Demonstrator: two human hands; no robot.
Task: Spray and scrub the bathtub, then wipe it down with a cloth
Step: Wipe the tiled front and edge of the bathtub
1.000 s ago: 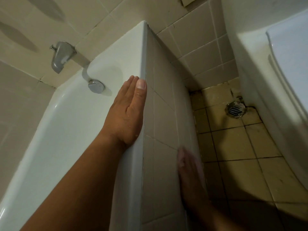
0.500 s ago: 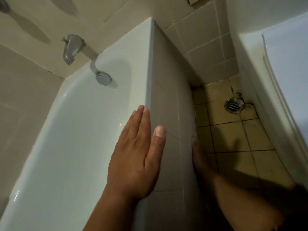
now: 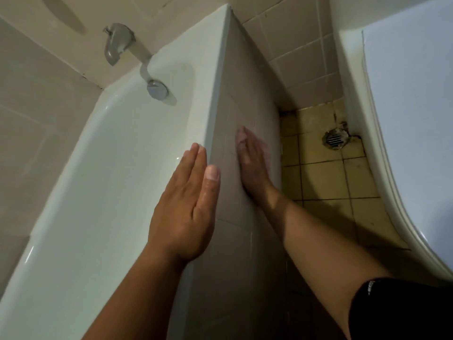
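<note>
Over the last second the right hand [image 3: 252,168] has travelled along the tiled panel [image 3: 247,82], from low and near me to a spot farther along it, while the left hand [image 3: 186,207] has slid back along the tub [image 3: 208,69] rim and now sits well apart from the overflow plate [image 3: 157,89] it was beside. I read that as a wiping stroke in progress on the outer face, with the left hand following as a brace. So I judge we are in the wipe-down part of the job and working the outside, not the basin. A pale pink scrap [image 3: 267,155] shows past the right fingers, at their tips and along their far side. It is blurred, and I take it to be the cloth but cannot say for sure. The left hand lies flat on the rim, palm down and fingers straight and together, pointing along the tub. The thumb reaches over the corner onto the panel, and the hand holds nothing. The right hand is also flat, palm to the tile with the fingers stretched out. It presses the pink thing against the panel rather than gripping it, and the forearm runs back to a dark sleeve [image 3: 392,305] at the lower right. The white basin is glossy, and I see no foam on it. The spout [image 3: 117,42] hangs at the far end.
</note>
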